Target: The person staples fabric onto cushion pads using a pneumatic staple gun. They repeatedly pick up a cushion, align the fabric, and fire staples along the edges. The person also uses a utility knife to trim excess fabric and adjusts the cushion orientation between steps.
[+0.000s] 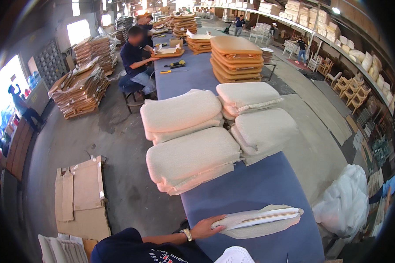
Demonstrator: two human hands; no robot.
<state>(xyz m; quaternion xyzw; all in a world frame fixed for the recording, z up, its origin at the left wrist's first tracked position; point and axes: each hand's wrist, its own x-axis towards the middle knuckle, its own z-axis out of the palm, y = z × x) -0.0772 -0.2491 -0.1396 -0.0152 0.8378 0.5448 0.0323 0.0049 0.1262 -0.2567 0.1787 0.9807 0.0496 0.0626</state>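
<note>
A: Entry, head view. The left hand (205,227) lies on the near end of a flat cream fabric seat cover with a white foam edge (260,219), at the near end of the long blue-covered table (259,184). Grip: fingers spread flat over the end, thumb tucked toward the edge; pressing or lightly pinching, I cannot tell which.

B: Right hand?

A: Not visible. No state to record.

B: Handling?

A: Judged light and limp. The fabric drapes at its rim and the foam layer looks thin, so it would likely sag if lifted by one end. Textured weave, probably not slippery. Best hold, in my estimate: the long edge where foam and fabric meet, or both ends at once.

B: Neighbouring items?

A: Four stacks of plump cream upholstered cushions (193,160) farther up the table, well apart from the hand. Beyond them a stack of tan moulded seat boards (236,59).

B: Containers?

A: None on the table nearby. A bulging clear plastic bag of white stuffing (344,201) stands on the floor to the right. Flattened brown cardboard sheets (81,197) lie on the floor to the left.
</note>
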